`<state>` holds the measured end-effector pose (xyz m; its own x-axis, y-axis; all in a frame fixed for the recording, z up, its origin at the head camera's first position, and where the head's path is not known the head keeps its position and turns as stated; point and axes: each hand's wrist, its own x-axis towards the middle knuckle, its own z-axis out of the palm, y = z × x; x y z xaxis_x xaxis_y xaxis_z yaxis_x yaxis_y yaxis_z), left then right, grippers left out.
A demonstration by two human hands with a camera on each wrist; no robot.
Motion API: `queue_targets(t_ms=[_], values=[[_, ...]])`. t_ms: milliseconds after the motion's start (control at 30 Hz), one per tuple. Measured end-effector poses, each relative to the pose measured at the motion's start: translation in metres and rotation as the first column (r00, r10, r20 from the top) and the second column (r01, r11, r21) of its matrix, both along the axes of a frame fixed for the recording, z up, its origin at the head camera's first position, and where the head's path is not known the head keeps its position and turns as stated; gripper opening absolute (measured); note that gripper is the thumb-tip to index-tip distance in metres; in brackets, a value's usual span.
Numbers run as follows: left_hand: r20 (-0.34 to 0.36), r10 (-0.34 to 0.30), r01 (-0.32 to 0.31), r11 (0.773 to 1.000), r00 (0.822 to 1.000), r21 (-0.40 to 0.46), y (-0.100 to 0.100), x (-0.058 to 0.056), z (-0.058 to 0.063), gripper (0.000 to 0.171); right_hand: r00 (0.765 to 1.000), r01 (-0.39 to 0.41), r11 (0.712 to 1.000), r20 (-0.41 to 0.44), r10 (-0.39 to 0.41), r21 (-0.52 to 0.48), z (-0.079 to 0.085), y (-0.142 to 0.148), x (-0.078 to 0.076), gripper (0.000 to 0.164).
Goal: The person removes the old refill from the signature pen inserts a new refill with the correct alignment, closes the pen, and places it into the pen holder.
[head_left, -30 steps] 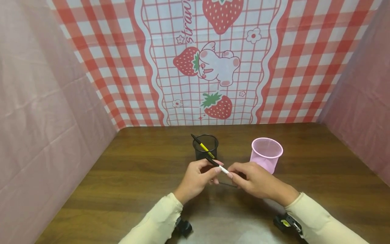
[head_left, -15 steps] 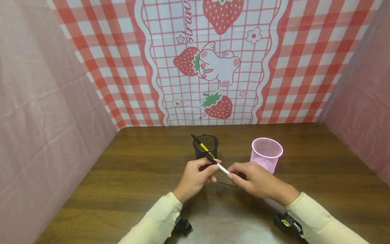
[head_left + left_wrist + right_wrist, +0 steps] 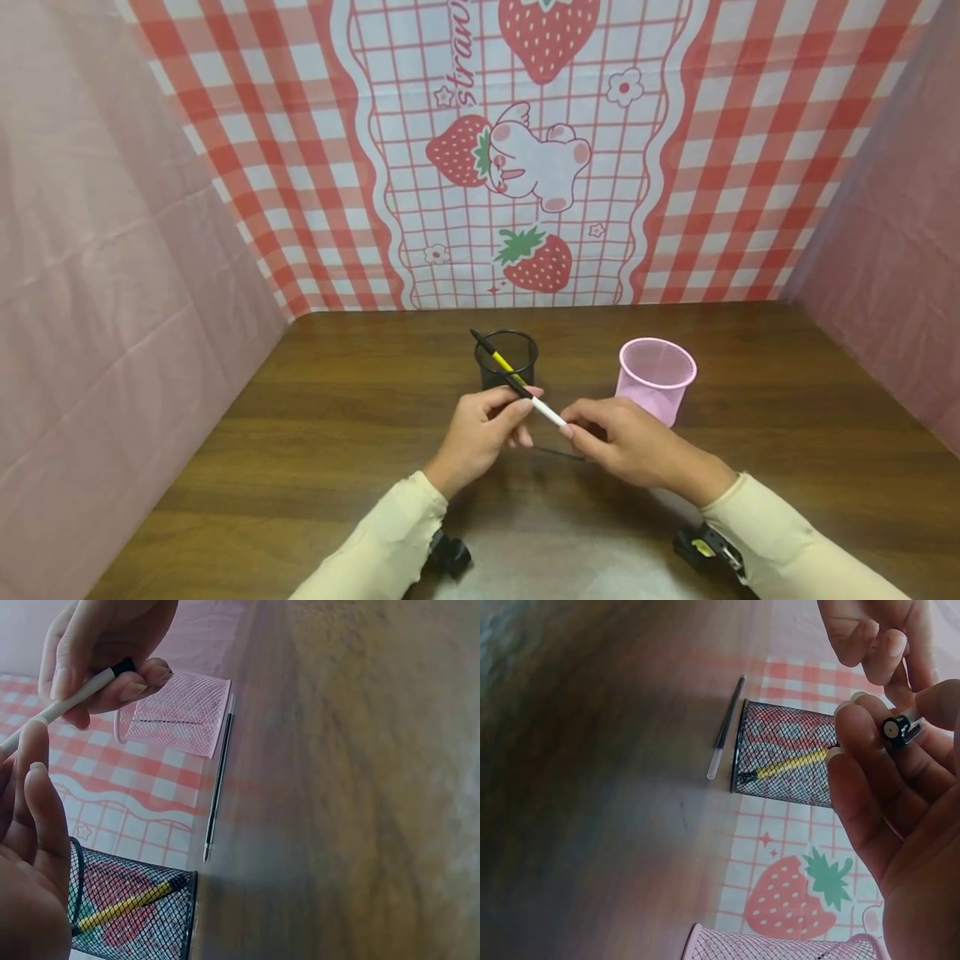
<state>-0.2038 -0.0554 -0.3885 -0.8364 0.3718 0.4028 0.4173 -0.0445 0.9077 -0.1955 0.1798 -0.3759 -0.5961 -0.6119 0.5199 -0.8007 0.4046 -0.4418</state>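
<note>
Both hands hold one pen [image 3: 549, 412] with a white barrel and a black front part, slanting between them above the table. My left hand [image 3: 480, 429] pinches it where black meets white, between thumb and fingers. Thumb and fingertips of my right hand [image 3: 630, 442] pinch the white end, which carries a black end piece [image 3: 124, 666] in the left wrist view. Below the hands lies a thin dark pen refill [image 3: 219, 780] with a clear end, on the table. Just behind the left hand stands a black mesh pen holder [image 3: 506, 337], a yellow and black pen [image 3: 501, 360] leaning inside.
A pink mesh pen holder [image 3: 657, 367] stands behind the right hand. The brown wooden table [image 3: 337, 375] ends at a red checked strawberry cloth [image 3: 540, 167], and pink cloths [image 3: 112, 250] hang at both sides.
My left hand has shifted slightly left, and a bit more of the white barrel shows between the hands. The right hand stays where it was.
</note>
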Motion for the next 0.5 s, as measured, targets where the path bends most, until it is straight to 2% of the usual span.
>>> queue_targets(t_ms=[233, 500], values=[[0.025, -0.01, 0.011, 1.0, 1.0, -0.01, -0.0001, 0.0021, 0.0012, 0.022, 1.0, -0.001, 1.0, -0.025, 0.001, -0.004, -0.0008, -0.001, 0.0001, 0.013], [0.017, 0.02, -0.02, 1.0, 1.0, 0.003, -0.0004, 0.0026, 0.0026, 0.02, 1.0, -0.007, 1.0, -0.005, 0.007, -0.006, -0.0004, -0.0016, -0.0003, 0.014]])
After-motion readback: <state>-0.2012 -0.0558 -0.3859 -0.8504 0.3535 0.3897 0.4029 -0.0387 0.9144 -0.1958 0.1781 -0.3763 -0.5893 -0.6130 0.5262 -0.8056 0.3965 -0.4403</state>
